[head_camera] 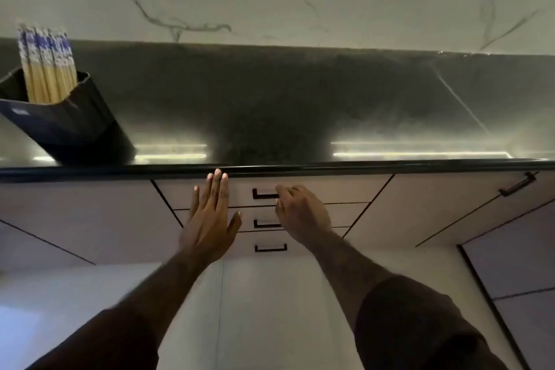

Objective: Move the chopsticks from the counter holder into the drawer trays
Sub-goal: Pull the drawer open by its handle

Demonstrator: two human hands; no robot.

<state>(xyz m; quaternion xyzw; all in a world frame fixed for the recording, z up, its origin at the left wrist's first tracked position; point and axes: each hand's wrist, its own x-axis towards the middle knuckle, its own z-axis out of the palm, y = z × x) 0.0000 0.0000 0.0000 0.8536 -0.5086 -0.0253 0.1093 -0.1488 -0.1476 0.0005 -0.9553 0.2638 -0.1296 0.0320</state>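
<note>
Head view, facing down, near counter (270, 117)

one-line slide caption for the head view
Right hand reaches the top drawer handle, left hand flat beside it; chopsticks wait in holder.

a dark, glossy desk (300, 117) spans the middle of the frame. a black holder (78, 126) stands on it at the far left. the holder is near the front edge.
</note>
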